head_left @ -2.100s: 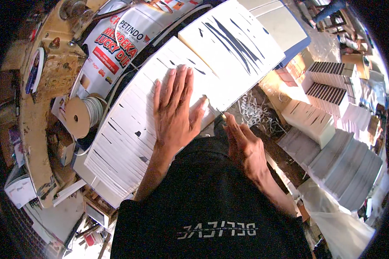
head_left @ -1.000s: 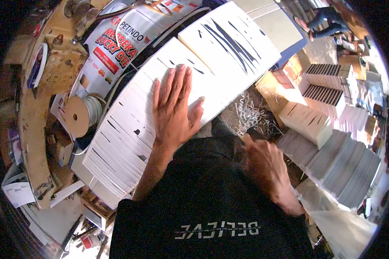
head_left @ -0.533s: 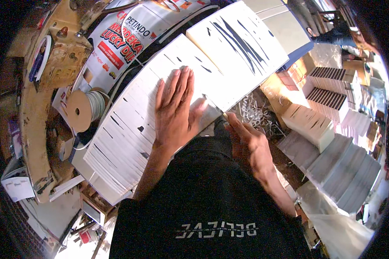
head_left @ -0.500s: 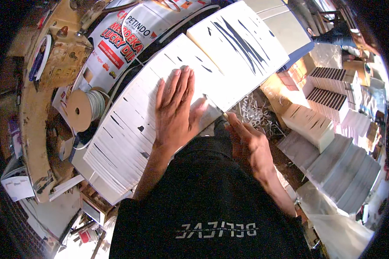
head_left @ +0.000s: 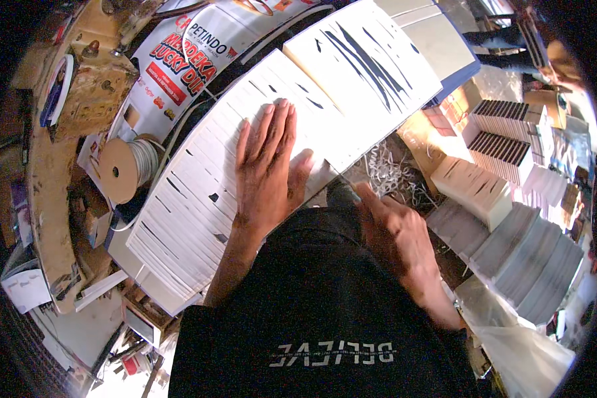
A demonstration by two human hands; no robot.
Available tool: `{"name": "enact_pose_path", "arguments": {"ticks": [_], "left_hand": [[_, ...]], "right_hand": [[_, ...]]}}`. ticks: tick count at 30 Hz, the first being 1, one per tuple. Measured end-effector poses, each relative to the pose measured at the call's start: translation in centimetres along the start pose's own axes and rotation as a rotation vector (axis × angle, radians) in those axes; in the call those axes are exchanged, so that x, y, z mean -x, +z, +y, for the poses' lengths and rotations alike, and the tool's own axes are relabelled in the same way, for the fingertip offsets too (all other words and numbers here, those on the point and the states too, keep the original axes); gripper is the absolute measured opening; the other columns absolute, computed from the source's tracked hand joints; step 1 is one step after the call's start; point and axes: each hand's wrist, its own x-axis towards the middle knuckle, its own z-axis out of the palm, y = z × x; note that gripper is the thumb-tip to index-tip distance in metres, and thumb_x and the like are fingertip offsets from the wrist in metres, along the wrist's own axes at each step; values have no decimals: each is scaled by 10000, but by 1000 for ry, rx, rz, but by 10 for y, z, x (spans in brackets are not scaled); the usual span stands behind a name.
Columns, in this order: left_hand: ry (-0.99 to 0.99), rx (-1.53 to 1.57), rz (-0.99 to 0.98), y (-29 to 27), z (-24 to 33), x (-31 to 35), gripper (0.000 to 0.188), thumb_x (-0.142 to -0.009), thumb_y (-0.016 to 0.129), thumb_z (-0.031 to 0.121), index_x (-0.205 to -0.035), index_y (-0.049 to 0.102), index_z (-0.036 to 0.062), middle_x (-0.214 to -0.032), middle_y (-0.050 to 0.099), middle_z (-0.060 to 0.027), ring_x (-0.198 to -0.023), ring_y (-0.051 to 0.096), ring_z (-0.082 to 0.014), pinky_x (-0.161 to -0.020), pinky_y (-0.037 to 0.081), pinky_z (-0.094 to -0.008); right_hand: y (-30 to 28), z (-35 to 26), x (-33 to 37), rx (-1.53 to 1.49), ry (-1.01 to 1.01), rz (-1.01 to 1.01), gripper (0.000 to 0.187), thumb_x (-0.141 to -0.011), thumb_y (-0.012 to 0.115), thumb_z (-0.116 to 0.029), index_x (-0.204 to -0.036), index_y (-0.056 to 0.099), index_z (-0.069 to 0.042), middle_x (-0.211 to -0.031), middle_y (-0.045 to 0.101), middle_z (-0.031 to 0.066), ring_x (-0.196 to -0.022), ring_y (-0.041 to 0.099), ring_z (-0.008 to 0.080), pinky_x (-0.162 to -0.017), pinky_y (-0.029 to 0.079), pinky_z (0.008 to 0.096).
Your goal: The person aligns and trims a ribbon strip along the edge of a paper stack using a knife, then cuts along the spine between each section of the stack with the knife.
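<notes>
My left hand (head_left: pixel 266 169) lies flat with fingers stretched on a long row of white paper blocks (head_left: pixel 179 229), pressed together with thin dark gaps between them. A second white stack (head_left: pixel 312 50) with wider dark gaps adjoins it at the far right. Low at the near edge of the row, my right hand (head_left: pixel 401 235) is closed around a knife (head_left: pixel 339 174). Its thin blade points toward the paper's edge, close to my left thumb. Most of the handle is hidden by my fingers, and whether the blade touches the paper is hard to tell.
A spool of pale cord (head_left: pixel 131 169) stands left, beside a printed banner sheet (head_left: pixel 199 46). Curly paper scraps (head_left: pixel 388 169) lie beyond my right hand. Grey paper stacks (head_left: pixel 517 255) and bound book blocks (head_left: pixel 504 149) fill the right. A worn machine frame (head_left: pixel 56 186) borders the left.
My right hand has drawn back slightly toward the lower right with the knife, so the blade tip sits farther from the row's middle. My left hand stays nearly in place.
</notes>
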Motion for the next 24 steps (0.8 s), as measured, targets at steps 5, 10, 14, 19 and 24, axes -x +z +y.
{"name": "enact_pose_path", "arguments": {"ticks": [5, 10, 14, 19, 24], "left_hand": [[13, -14, 6, 4, 2, -2, 695, -1054, 529, 415, -1612, 383, 27, -1692, 362, -125, -1580, 303, -280, -1288, 179, -511], [-10, 7, 32, 4, 1, 0, 710, -1041, 541, 392, -1610, 370, 4, -1693, 354, -142, -1581, 298, -300, -1288, 174, -521], [28, -21, -11, -4, 0, 1, 696, -1052, 507, 374, -1615, 352, -6, -1695, 342, -151, -1586, 281, -301, -1294, 154, -515], [-30, 23, -42, -7, 2, 10, 701, -1052, 528, 355, -1621, 338, -8, -1697, 343, -145, -1588, 282, -291, -1294, 162, -524], [5, 14, -8, -4, -3, 13, 685, -1062, 520, 370, -1618, 354, 7, -1690, 360, -135, -1577, 305, -289, -1294, 167, -524]], "right_hand": [[6, -4, 5, 171, 79, 23, 331, -999, 571, -70, -1325, 628, -70, -803, 691, 184, -675, 707, 403, -577, 560, 522], [2, -5, 7, 133, 52, -74, 357, -1000, 575, -88, -1356, 557, -85, -800, 688, 225, -686, 706, 427, -583, 565, 534], [-23, -2, 38, 221, 287, -392, 316, -1006, 596, -96, -1321, 614, -90, -836, 710, 212, -792, 729, 452, -667, 581, 531], [-6, -6, 22, -308, 110, 140, 349, -1028, 613, -61, -1374, 650, -77, -1018, 738, 217, -808, 732, 364, -670, 559, 410], [38, 6, -1, -327, -40, 87, 458, -1006, 637, -22, -1459, 600, -73, -1169, 730, 193, -918, 733, 252, -701, 564, 341]]}}
